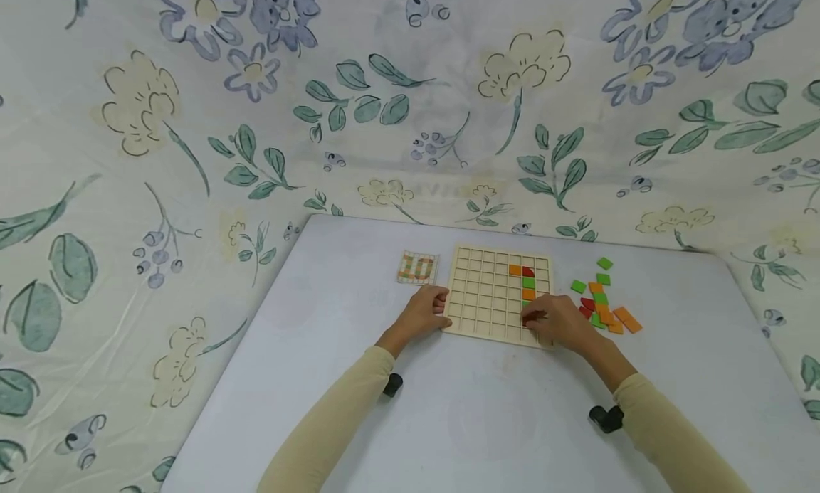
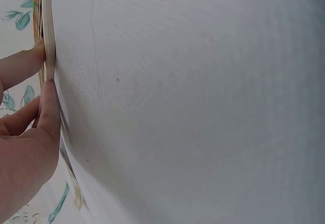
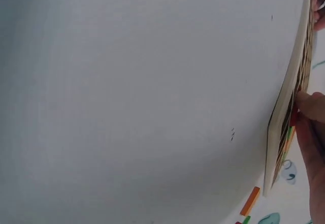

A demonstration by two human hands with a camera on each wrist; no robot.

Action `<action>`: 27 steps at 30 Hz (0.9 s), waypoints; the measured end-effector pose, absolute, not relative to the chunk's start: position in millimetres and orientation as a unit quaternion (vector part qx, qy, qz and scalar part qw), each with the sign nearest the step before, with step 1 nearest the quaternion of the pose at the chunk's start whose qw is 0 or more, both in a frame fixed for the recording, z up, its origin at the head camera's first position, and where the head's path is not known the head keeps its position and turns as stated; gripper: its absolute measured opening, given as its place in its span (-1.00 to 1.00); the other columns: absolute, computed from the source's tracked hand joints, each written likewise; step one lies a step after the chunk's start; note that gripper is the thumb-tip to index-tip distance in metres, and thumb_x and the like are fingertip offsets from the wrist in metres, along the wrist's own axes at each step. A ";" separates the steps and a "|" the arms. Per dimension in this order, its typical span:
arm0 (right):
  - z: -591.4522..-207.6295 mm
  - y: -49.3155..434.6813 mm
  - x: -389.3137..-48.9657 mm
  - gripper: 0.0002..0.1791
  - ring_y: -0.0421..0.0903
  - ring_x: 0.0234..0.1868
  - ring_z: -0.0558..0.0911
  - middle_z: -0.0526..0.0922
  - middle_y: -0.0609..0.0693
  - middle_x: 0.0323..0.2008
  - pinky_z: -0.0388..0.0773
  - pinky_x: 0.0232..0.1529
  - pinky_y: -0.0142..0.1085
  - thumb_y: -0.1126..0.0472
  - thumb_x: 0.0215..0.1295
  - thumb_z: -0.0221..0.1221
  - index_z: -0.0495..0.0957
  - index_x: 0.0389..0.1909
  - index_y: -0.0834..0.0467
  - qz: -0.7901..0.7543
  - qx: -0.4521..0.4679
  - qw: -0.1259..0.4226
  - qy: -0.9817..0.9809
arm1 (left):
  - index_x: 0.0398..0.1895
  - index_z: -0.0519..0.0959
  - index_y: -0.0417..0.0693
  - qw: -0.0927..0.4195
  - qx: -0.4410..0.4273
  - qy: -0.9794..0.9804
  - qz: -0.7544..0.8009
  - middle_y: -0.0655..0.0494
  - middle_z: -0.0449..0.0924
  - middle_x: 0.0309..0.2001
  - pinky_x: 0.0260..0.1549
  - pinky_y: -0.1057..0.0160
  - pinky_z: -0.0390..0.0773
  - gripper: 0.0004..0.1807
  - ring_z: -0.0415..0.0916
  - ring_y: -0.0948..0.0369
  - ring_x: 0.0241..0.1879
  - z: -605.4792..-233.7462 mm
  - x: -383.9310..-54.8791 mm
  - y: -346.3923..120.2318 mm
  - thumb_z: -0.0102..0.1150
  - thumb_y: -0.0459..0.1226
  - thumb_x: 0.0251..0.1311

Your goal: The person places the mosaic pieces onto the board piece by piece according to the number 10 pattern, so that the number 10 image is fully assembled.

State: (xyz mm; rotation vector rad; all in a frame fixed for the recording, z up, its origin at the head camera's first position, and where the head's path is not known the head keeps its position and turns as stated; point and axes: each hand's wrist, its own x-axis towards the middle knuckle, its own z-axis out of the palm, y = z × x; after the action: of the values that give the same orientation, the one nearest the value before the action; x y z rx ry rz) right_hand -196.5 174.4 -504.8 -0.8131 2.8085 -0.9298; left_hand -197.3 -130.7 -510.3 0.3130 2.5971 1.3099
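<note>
A wooden grid board point(image 1: 474, 294) lies on the white table. My left hand point(image 1: 421, 311) grips its left edge, fingers and thumb against the rim near the front corner. Over the right part of the board, my right hand point(image 1: 564, 324) pinches a small red piece point(image 3: 294, 116) between thumb and finger, down at the grid cells. Just behind those fingertips runs a column of set tiles: an orange tile point(image 1: 528, 294), a green tile point(image 1: 528, 282) and a red rounded piece point(image 1: 528, 272) at its far end. Another orange tile point(image 1: 515, 270) sits left of the red one.
Several loose green, orange and red pieces are scattered right of the board, among them an orange rectangle point(image 1: 628, 319) and a green tile point(image 1: 605, 263). A printed pattern card point(image 1: 418, 267) lies left of the board. Floral cloth point(image 1: 384, 151) hangs behind the table point(image 1: 359, 436).
</note>
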 end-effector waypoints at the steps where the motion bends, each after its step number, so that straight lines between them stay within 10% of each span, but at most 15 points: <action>1: -505.1 174.2 -196.1 -0.82 -0.16 -0.26 0.61 0.66 -0.13 -0.30 0.66 -0.18 -0.25 0.32 0.14 0.38 0.74 -0.21 0.14 -0.303 -0.262 0.037 0.915 | 0.24 0.38 -0.41 0.108 0.107 0.883 0.445 -0.10 0.42 -0.03 -0.05 0.37 0.58 -0.31 0.46 0.08 -0.03 -510.2 -197.6 -130.9 0.42 -0.52 -0.03; 27: -506.6 184.1 -206.0 -0.79 -0.12 -0.24 0.65 0.69 -0.04 -0.24 0.68 -0.20 -0.26 0.39 0.11 0.38 0.70 -0.20 0.18 -0.339 -0.281 0.050 0.896 | 0.24 0.38 -0.41 0.108 0.105 0.882 0.447 -0.11 0.41 -0.03 -0.04 0.32 0.59 -0.32 0.46 0.06 -0.03 -509.7 -197.5 -130.8 0.41 -0.52 -0.01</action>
State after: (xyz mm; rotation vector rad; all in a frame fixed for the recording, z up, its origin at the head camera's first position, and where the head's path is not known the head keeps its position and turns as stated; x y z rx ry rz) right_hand -206.0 184.1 -506.6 -0.8558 2.7307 -1.0328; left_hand -197.5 -130.8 -509.7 0.3077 2.5953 1.3146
